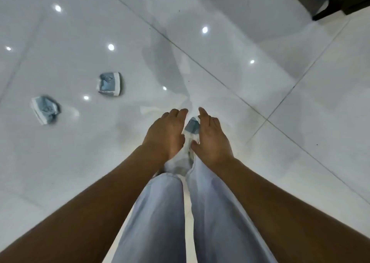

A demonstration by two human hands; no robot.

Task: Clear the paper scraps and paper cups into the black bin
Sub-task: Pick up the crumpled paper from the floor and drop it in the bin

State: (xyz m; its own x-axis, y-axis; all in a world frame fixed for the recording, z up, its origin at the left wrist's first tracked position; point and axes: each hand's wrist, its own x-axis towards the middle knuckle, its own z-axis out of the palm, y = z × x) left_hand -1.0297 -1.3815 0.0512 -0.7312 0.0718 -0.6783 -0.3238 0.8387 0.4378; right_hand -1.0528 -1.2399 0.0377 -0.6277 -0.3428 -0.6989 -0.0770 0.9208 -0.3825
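A crumpled blue-and-white paper cup (pixel 192 126) lies low over the white tiled floor, right between my two hands. My left hand (pixel 166 134) is at its left side and my right hand (pixel 212 137) at its right, fingers nearly straight and thumbs close to the cup. White paper (pixel 179 163) shows just below the hands, partly hidden by them. Two more crushed blue-and-white cups lie on the floor to the left, one (pixel 109 84) nearer the middle and one (pixel 45 109) further left. A black object (pixel 340 0), possibly the bin, is cut off in the top right corner.
My legs in light blue trousers (pixel 160 218) fill the lower middle. The glossy floor (pixel 300 122) reflects ceiling lights and has dark grout lines running diagonally.
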